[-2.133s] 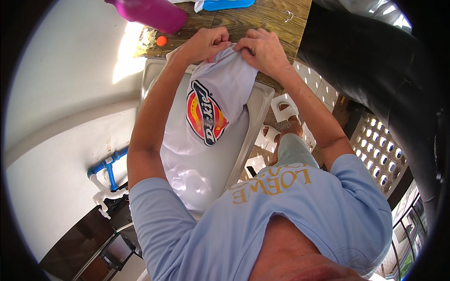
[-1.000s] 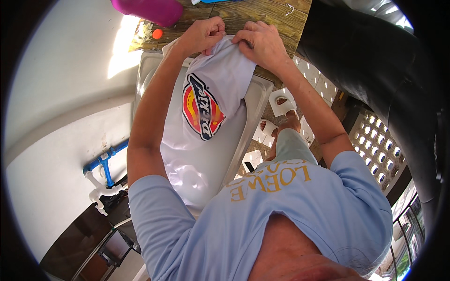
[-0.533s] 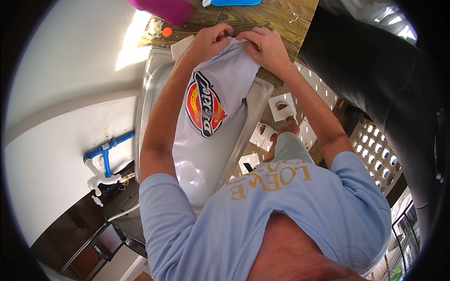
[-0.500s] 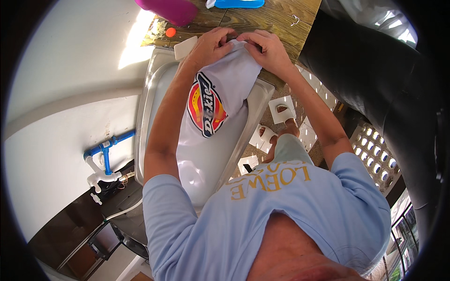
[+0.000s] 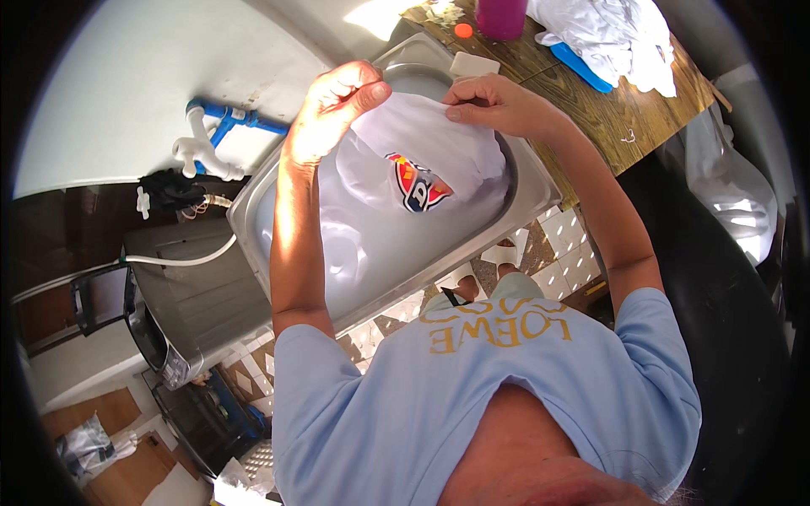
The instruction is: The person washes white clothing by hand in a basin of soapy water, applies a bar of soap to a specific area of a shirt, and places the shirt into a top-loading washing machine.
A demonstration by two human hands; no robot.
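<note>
A wet white shirt (image 5: 422, 126) with a red, yellow and black emblem hangs between my hands over a steel basin (image 5: 544, 190). Its lower part bulges in the cloudy water (image 5: 308, 261). My left hand (image 5: 342, 105) is closed, thumb against fingers, at the shirt's upper left edge. My right hand (image 5: 498, 103) pinches the upper right edge, its fingers bent over the cloth. A white rectangular block (image 5: 475, 66), like a bar of soap, lies by the basin's far rim, just beyond my right hand.
On the wooden table (image 5: 540, 80) stand a purple container (image 5: 502, 17), an orange cap (image 5: 463, 30) and a heap of white cloth (image 5: 607, 38) over a blue object (image 5: 582, 67). A white tap (image 5: 198, 152) on blue pipe (image 5: 253, 121) juts from the left wall.
The view has turned. My hands have moved apart and brought the shirt from the table's edge back over the basin. Its emblem is now partly folded out of sight.
</note>
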